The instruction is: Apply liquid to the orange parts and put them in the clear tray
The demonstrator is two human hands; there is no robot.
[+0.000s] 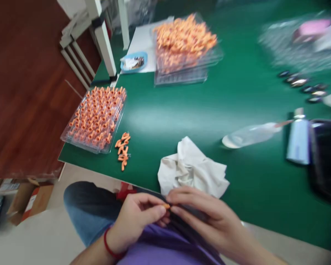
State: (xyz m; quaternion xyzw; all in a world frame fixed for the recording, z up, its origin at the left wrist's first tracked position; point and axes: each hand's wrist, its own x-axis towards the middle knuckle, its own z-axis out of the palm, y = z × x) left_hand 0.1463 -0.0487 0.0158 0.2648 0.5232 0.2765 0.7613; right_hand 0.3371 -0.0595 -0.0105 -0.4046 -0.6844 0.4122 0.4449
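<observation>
My left hand (138, 217) and my right hand (201, 217) meet at the table's near edge, over my lap. Their fingertips pinch a small orange part (167, 206) between them; most of it is hidden. Just beyond my hands lies a crumpled white cloth (191, 169) on the green table (198, 110). A small loose pile of orange parts (123, 145) lies to the left of the cloth. Next to that pile stands a clear tray (95, 117) filled with several upright orange parts.
A stack of clear trays heaped with orange parts (183, 46) stands at the back. A blue dish (134, 62) sits beside white table legs (105, 40). At right are a clear bag (251, 134), a bottle (299, 140), a black object (327, 158) and dark small pieces (303, 84).
</observation>
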